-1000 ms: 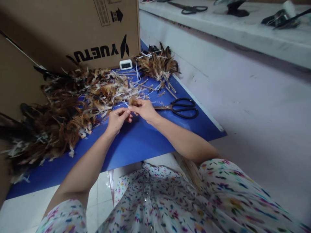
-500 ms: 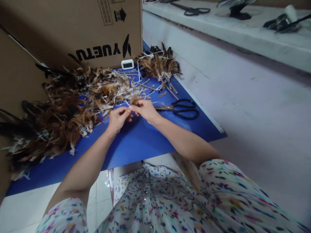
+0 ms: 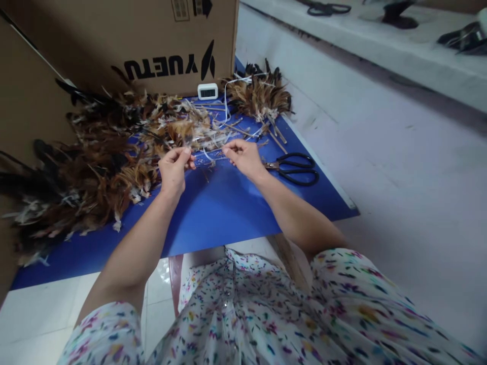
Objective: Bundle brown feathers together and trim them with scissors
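My left hand (image 3: 174, 170) is closed in a pinch over the blue tabletop (image 3: 216, 213). Facing it, a short gap away, my right hand (image 3: 245, 157) is pinched too. A thin pale strand (image 3: 209, 150) spans the gap between the fingertips of both hands; its material is hard to make out. Just beyond the hands lie loose brown and white feathers (image 3: 182, 129). Black-handled scissors (image 3: 297, 170) rest beside my right wrist, their blades partly hidden behind it.
Brown and black feather bundles (image 3: 102, 187) cover the left of the table. Another bundle (image 3: 261, 96) lies at the back right near thin sticks (image 3: 277, 134). A small white digital clock (image 3: 207, 92) stands before a cardboard box (image 3: 163, 30). A wall (image 3: 380, 152) borders the right side.
My hands, whose fingertips were touching, have moved apart to the left and right, with the strand showing between them. A tuft of brown feather at my right fingers no longer shows there. The view has shifted slightly.
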`<state>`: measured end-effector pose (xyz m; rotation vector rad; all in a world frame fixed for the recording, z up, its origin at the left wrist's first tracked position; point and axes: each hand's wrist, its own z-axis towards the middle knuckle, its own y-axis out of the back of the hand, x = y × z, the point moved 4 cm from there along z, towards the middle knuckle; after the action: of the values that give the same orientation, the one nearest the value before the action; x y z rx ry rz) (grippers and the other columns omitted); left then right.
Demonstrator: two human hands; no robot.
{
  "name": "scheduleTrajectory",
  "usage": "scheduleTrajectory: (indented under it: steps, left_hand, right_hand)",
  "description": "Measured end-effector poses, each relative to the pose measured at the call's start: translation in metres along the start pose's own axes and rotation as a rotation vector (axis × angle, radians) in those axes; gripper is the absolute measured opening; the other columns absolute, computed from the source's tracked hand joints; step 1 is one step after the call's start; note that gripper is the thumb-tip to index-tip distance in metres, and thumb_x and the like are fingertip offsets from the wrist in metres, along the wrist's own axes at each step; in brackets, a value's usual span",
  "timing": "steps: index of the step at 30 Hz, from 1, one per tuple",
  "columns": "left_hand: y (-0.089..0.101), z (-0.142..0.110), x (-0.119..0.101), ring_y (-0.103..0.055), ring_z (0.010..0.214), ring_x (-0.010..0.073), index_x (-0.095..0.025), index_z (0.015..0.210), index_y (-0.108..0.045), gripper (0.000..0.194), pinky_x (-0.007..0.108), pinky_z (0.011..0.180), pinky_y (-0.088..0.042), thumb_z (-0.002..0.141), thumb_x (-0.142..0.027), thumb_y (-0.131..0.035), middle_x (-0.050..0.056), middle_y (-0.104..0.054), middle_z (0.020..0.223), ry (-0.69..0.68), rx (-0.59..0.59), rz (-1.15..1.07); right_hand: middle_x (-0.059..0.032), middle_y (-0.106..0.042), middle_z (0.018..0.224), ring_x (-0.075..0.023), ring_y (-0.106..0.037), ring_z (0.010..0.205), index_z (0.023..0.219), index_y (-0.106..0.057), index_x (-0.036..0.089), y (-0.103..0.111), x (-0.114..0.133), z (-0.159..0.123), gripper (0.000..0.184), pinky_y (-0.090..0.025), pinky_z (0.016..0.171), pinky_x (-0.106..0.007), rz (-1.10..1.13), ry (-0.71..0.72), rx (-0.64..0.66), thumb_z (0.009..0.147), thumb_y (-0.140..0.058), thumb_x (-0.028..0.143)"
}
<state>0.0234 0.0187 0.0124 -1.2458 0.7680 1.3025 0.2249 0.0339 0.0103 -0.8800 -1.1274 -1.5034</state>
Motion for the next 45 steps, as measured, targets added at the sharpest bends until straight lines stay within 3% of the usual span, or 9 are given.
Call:
scheduleTrajectory:
  steps: [4, 10, 18, 26, 30, 38, 42, 45]
  left_hand:
    - [0.01, 0.007, -0.001, -0.051, 0.043, 0.0051, -0.018, 0.069, -0.064, 0.021, 0.017, 0.044, -0.043, 0.074, -0.036, -0.074, -0.003, -0.061, 0.057, -0.048, -0.083, 0.014]
    - [0.018, 0.014, 0.006, -0.048, 0.042, 0.0048, -0.019, 0.069, -0.062, 0.02, 0.018, 0.043, -0.039, 0.077, -0.035, -0.071, -0.003, -0.06, 0.057, -0.046, -0.152, 0.044]
    - [0.015, 0.012, 0.011, -0.049, 0.045, 0.0062, -0.019, 0.067, -0.061, 0.021, 0.02, 0.044, -0.038, 0.081, -0.033, -0.068, -0.003, -0.06, 0.058, -0.059, -0.14, 0.049]
    - [0.014, 0.012, 0.013, -0.049, 0.044, 0.0065, -0.019, 0.065, -0.06, 0.021, 0.02, 0.044, -0.038, 0.081, -0.031, -0.066, -0.003, -0.059, 0.057, -0.045, -0.12, 0.05]
    - [0.014, 0.012, 0.012, -0.047, 0.042, 0.0056, -0.019, 0.064, -0.06, 0.021, 0.019, 0.043, -0.038, 0.08, -0.03, -0.066, -0.003, -0.059, 0.057, -0.037, -0.124, 0.044]
    - [0.013, 0.011, 0.013, -0.046, 0.04, 0.0052, -0.019, 0.064, -0.059, 0.019, 0.019, 0.041, -0.037, 0.08, -0.027, -0.066, -0.004, -0.059, 0.055, -0.019, -0.125, 0.03]
    - [0.014, 0.011, 0.014, -0.047, 0.041, 0.0057, -0.019, 0.064, -0.059, 0.019, 0.02, 0.042, -0.037, 0.081, -0.025, -0.065, -0.003, -0.059, 0.055, -0.015, -0.123, 0.035]
    - [0.015, 0.011, 0.015, -0.047, 0.041, 0.0058, -0.019, 0.065, -0.059, 0.019, 0.02, 0.042, -0.037, 0.081, -0.026, -0.065, -0.003, -0.058, 0.055, -0.017, -0.115, 0.043]
  right_hand:
    - [-0.003, -0.068, 0.082, -0.0131, -0.058, 0.072, 0.081, -0.069, 0.017, -0.012, -0.005, -0.005, 0.011, -0.046, 0.073, -0.028, -0.334, 0.162, 0.119, 0.079, -0.058, 0.015]
    - [-0.0053, -0.067, 0.088, -0.0142, -0.059, 0.074, 0.086, -0.069, 0.017, -0.029, -0.008, -0.013, 0.011, -0.045, 0.073, -0.028, -0.616, 0.189, 0.265, 0.082, -0.059, 0.016]
    - [-0.0065, -0.066, 0.091, -0.018, -0.059, 0.079, 0.088, -0.068, 0.018, -0.03, -0.012, -0.011, 0.011, -0.046, 0.078, -0.033, -0.687, 0.158, 0.181, 0.084, -0.058, 0.02]
    - [-0.0079, -0.066, 0.094, -0.0189, -0.059, 0.077, 0.085, -0.066, 0.019, -0.042, -0.011, -0.008, 0.012, -0.044, 0.071, -0.032, -0.862, 0.105, 0.178, 0.086, -0.055, 0.022]
    - [-0.0057, -0.066, 0.082, -0.017, -0.059, 0.071, 0.078, -0.063, 0.017, -0.037, -0.013, -0.004, 0.01, -0.044, 0.071, -0.031, -0.758, 0.065, 0.169, 0.083, -0.054, 0.018]
    - [0.0026, -0.06, 0.058, -0.0081, -0.054, 0.048, 0.071, -0.055, 0.017, -0.013, -0.013, -0.003, 0.009, -0.044, 0.052, -0.023, -0.127, -0.125, 0.081, 0.078, -0.06, 0.017]
    - [0.0031, -0.06, 0.055, -0.0086, -0.055, 0.048, 0.07, -0.053, 0.018, -0.001, -0.009, -0.001, 0.014, -0.047, 0.052, -0.023, -0.106, -0.096, 0.031, 0.075, -0.065, 0.019]
    - [0.001, -0.063, 0.062, -0.0123, -0.061, 0.057, 0.076, -0.056, 0.019, 0.008, -0.009, 0.001, 0.008, -0.052, 0.06, -0.029, -0.246, -0.013, -0.003, 0.077, -0.063, 0.02]
